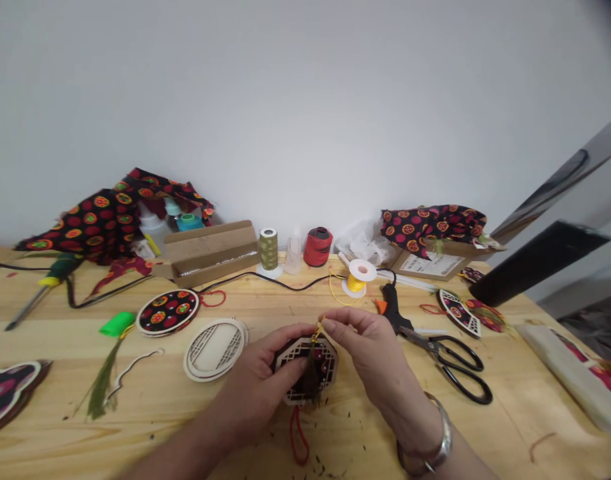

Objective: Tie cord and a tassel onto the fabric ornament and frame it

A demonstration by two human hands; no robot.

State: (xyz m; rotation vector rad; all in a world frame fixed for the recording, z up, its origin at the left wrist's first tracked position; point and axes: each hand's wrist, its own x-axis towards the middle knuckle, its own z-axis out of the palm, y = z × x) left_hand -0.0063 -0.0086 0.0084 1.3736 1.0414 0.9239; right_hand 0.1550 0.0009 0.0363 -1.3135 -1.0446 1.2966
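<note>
Wooden pendant (325, 364) runs front to back, red loop (293, 437) nearest.

2 discs (215, 350) flank my left hand (265, 370); scissors (432, 345) and glue gun (393, 310) bar my right hand (368, 350) outward; I have bare table (135, 437) nearer me.

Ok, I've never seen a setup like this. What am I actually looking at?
No machine here: these are a person's bare hands, seen in one picture from a camera worn on the head, looking forward and down. The left hand holds an octagonal lattice ornament; the right hand pinches a yellow cord at its edge. On the wooden table lie scissors, a round lattice frame and a green tassel. Farther back stand olive and red thread spools.
</note>
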